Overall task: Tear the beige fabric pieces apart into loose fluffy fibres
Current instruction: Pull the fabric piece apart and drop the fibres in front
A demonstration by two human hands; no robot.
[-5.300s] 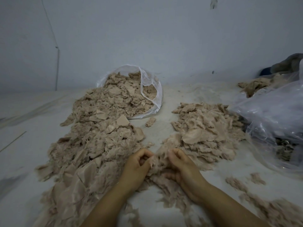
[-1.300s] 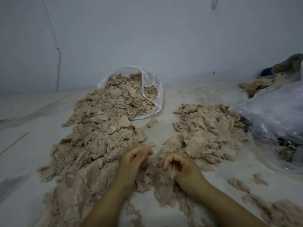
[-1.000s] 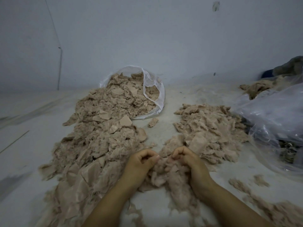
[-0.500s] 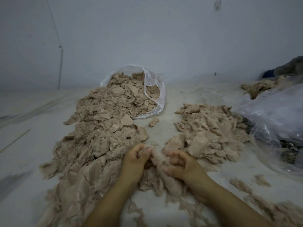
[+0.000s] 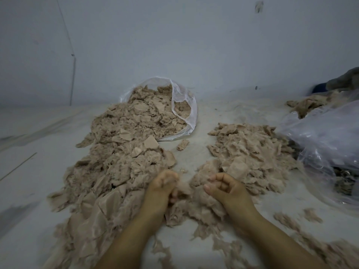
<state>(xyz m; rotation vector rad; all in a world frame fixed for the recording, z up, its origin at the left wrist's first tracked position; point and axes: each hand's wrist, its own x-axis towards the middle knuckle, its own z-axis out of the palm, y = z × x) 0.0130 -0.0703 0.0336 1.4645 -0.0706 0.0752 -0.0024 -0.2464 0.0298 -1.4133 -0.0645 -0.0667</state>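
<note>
Both hands work low in the centre of the frame. Left hand (image 5: 164, 188) has its fingers curled round a tuft of beige fabric, and right hand (image 5: 226, 188) is clenched just beside it, its fingers folded in over the same clump (image 5: 191, 202) of half-shredded stuff that lies between and under them; whether the right hand truly grips fibre or only rests on it I cannot tell for sure, though it looks like a pinch.

As for progress, much remains. A long left pile (image 5: 116, 166) runs from the lower left up to a clear bag (image 5: 186, 105) at upper centre, which is tipped over and spilling. That pile shows many flat, smooth pieces among the fuzz, so it looks largely untorn. A smaller right pile (image 5: 250, 152) sits right of centre and looks fluffier, with a few flat bits on top. Loose wisps (image 5: 303, 235) trail along the lower right of the floor (image 5: 204, 123). Another plastic bag (image 5: 328, 133) fills the right edge, and more beige heap (image 5: 308, 102) lies behind it.

My guess: an early to middle stage, with the bag and left pile yet to be worked.
</note>
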